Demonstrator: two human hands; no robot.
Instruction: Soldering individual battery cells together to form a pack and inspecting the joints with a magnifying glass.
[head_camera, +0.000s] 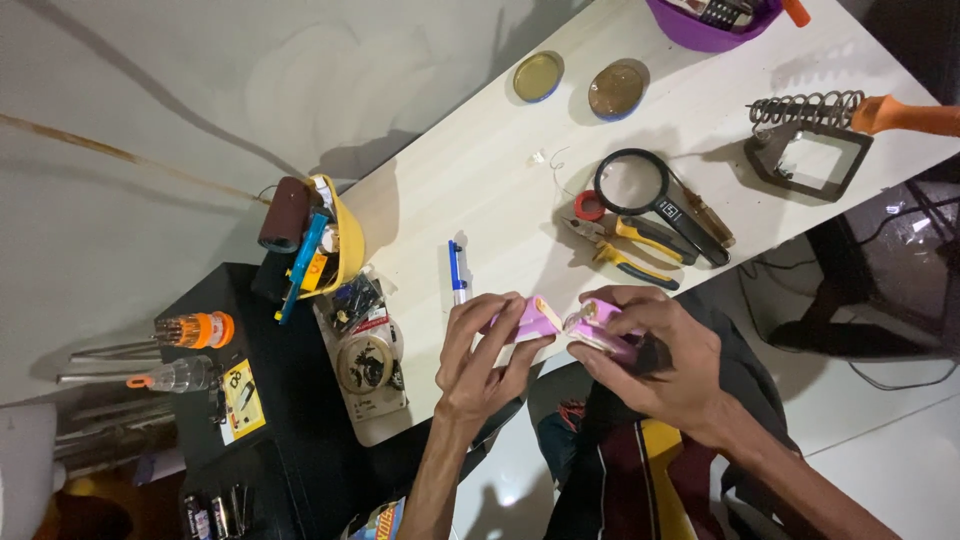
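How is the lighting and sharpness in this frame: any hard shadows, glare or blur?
Head view: light is strong and falls from one side, so the magnifying glass and soldering iron stand cast hard shadows on the pale table; glare on the glossy floor at bottom; the black case at left is dim; the left hand and right hand are fairly sharp, holding a pink part.

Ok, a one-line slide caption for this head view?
Left hand and right hand each hold half of a small pink casing above a pale workbench beside pliers.
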